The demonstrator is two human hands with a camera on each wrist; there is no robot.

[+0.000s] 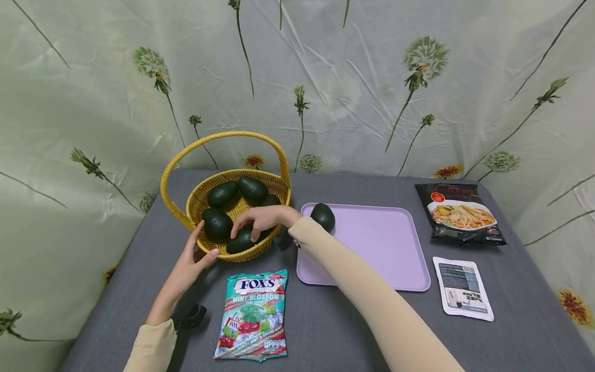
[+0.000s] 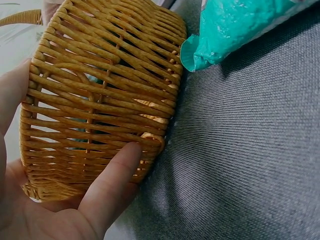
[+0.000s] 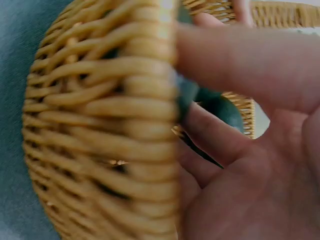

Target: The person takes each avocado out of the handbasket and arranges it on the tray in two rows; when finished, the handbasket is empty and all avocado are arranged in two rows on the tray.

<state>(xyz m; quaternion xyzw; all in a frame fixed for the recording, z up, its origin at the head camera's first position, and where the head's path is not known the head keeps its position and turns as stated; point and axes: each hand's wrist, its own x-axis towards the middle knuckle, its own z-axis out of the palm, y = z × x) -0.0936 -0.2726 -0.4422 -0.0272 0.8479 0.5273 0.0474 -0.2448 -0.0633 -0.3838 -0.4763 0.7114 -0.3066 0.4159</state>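
Note:
A yellow woven basket [image 1: 192,204] with a tall handle holds several dark green avocados [image 1: 216,225]. My left hand [image 1: 188,263] rests against its near left side, one fingertip at the rim; in the left wrist view, extended fingers [image 2: 112,182] touch the outer weave. My right hand [image 1: 262,219] reaches over the right rim into the basket, its bent fingers spread on an avocado [image 1: 240,243] at the near side. The basket wall hides its fingertips in the right wrist view, so I cannot tell whether they grip that avocado. One avocado [image 1: 323,217] lies on the lilac tray [image 1: 376,248].
A teal Fox's candy bag [image 1: 253,315] lies in front of the basket. Right of the tray are a black noodle packet [image 1: 460,214] and a white pouch [image 1: 462,289]. A flowered curtain [image 1: 353,93] hangs behind the grey table [image 1: 325,330]. My right forearm crosses over the tray.

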